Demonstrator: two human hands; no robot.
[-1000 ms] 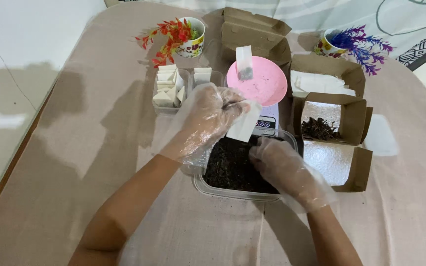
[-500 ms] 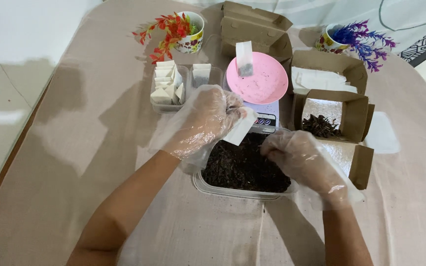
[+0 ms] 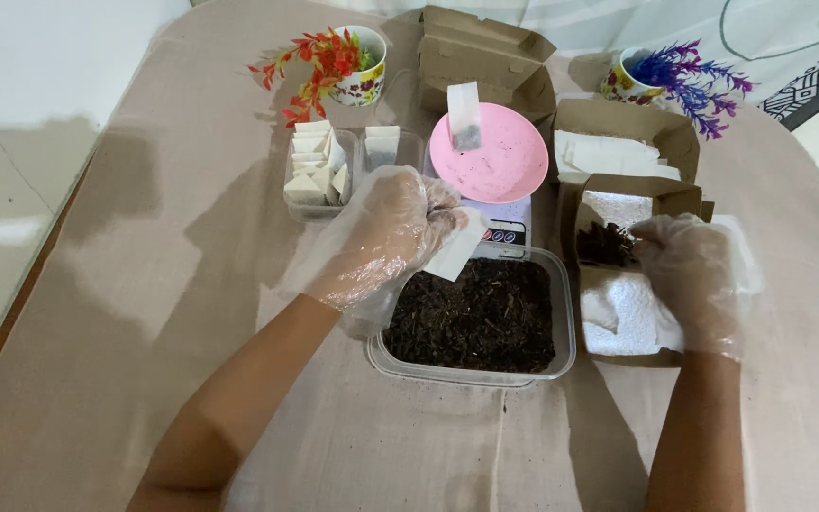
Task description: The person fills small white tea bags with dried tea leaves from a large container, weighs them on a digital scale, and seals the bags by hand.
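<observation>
Both hands wear thin clear plastic gloves. My left hand [image 3: 386, 237] pinches a small white paper sachet [image 3: 454, 248] above the far left corner of a clear plastic tub [image 3: 561, 356] full of dark loose tea leaves [image 3: 476, 318]. My right hand [image 3: 699, 280] reaches into a brown cardboard box [image 3: 684, 197] to the right, fingertips at a small heap of dark dried bits [image 3: 604, 245]; whether it grips any I cannot tell. A pink plate [image 3: 504, 161] on a small scale [image 3: 509, 228] carries one partly filled sachet [image 3: 464, 118].
A clear tray of folded white sachets [image 3: 315, 171] stands at the back left. Two more brown boxes [image 3: 485, 52] [image 3: 661, 128] stand behind, one with white papers [image 3: 609, 156]. Two flowered cups hold red [image 3: 319, 62] and purple [image 3: 684, 76] fake plants. A beige cloth [image 3: 163, 284] covers the table.
My right hand has left the tub of tea leaves and moved right to the brown box with dried bits. My left hand stays put with the sachet.
</observation>
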